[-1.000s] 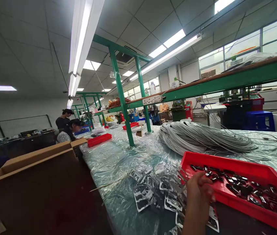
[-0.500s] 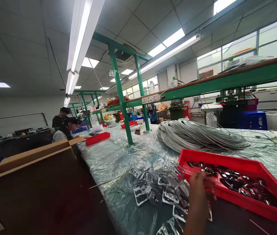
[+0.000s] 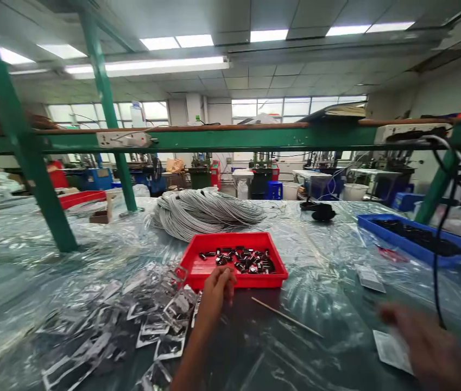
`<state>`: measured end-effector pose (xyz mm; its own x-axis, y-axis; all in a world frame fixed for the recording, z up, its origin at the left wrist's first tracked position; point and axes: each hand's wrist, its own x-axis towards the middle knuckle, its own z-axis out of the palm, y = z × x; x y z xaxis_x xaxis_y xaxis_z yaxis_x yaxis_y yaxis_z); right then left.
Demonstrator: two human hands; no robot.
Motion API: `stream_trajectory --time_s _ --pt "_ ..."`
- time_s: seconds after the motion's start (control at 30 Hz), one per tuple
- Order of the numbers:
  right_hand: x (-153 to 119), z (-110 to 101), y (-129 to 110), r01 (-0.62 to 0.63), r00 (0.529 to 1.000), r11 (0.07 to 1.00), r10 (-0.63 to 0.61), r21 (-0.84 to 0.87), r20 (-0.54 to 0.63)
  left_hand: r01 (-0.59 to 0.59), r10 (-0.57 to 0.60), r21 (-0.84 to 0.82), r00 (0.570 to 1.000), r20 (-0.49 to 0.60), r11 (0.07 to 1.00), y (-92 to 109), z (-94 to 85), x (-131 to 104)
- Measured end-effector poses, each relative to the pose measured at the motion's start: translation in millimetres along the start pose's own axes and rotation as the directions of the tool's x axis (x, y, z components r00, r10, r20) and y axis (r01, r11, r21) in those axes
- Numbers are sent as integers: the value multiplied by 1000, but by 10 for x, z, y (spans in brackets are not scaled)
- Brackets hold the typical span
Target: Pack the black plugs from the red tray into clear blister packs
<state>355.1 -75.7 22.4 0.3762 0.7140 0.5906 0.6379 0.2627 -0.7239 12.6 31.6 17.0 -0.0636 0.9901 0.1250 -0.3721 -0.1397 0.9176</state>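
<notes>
My left hand (image 3: 219, 281) is at the near left edge of a red tray (image 3: 234, 282). Its fingers are loosely bent and apart, with nothing visible in them. Small shiny black parts (image 3: 250, 262) lie in the tray. To the left of my forearm spreads a pile of small clear plastic packets (image 3: 160, 320) with light-edged inserts. My right hand (image 3: 429, 339), smeared by motion, is at the lower right over a flat whitish packet (image 3: 391, 350); its fingers cannot be made out. Another pale packet (image 3: 369, 278) lies a little farther back.
A thin stick (image 3: 287, 316) lies before the red tray. Behind it sits a coil of grey cable (image 3: 206, 213). A blue tray (image 3: 417, 239) of dark parts is at right, with a hanging black cable (image 3: 437, 260). Green posts (image 3: 108, 108) carry a shelf (image 3: 254, 138) above the plastic-covered table.
The view has swung right, bringing the blue tray and my right hand into sight. My left hand stays near the red tray's edge. Co-workers at left have gone out of view.
</notes>
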Motion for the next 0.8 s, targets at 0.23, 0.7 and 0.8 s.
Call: stream_trajectory --time_s 0.23,0.7,0.8 --pt "284 946 -554 -368 920 555 103 746 378 -123 -7 439 959 283 890 -228 327 -318" --pt "278 1162 44 -548 818 613 249 570 519 -131 -611 885 677 409 447 -80 31 -304" --pt "336 1210 174 -276 919 900 144 337 367 -263 -555 912 728 403 316 -76 42 -322"
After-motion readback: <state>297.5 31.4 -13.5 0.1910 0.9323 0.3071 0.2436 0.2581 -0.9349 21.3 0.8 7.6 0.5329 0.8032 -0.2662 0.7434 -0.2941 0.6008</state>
